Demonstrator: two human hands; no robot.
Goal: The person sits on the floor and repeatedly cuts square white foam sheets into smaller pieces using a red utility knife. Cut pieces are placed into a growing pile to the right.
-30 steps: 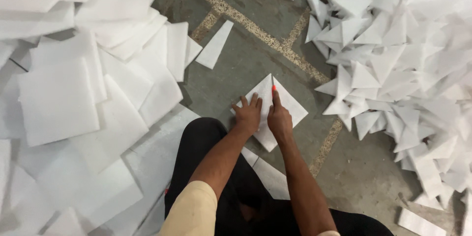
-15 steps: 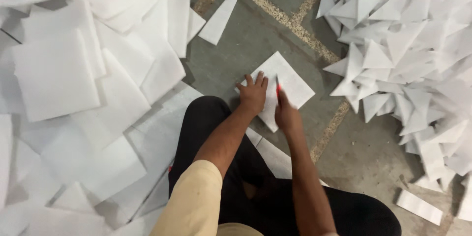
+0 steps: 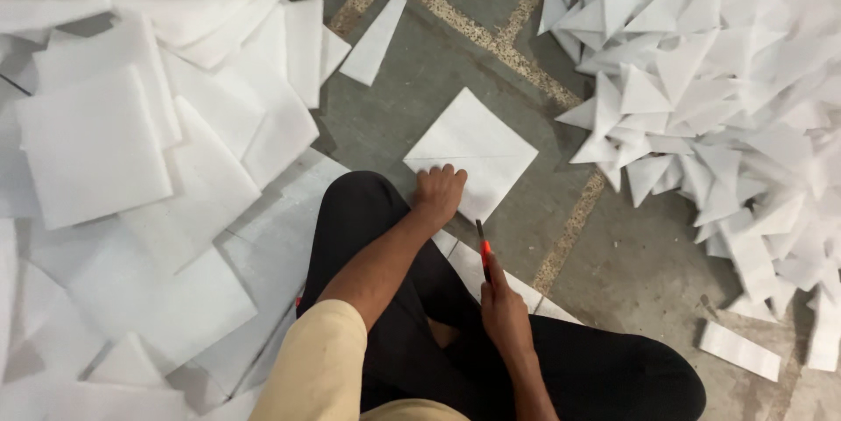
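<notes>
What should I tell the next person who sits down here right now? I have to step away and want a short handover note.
Left hand: pressed flat on the near corner of the white square sheet on the floor.
Right hand: drawn back over the lap, gripping an orange-handled knife, blade off the sheet.
Sheet: shows a straight line corner to corner; the halves lie together, not pulled apart.
Done: heap of cut triangles to the right.
Left: stack of uncut squares to the left.

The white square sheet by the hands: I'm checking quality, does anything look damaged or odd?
The square sheet carries a straight diagonal line corner to corner, apparently a cut; otherwise flat and clean. The left hand pins its corner.
</notes>
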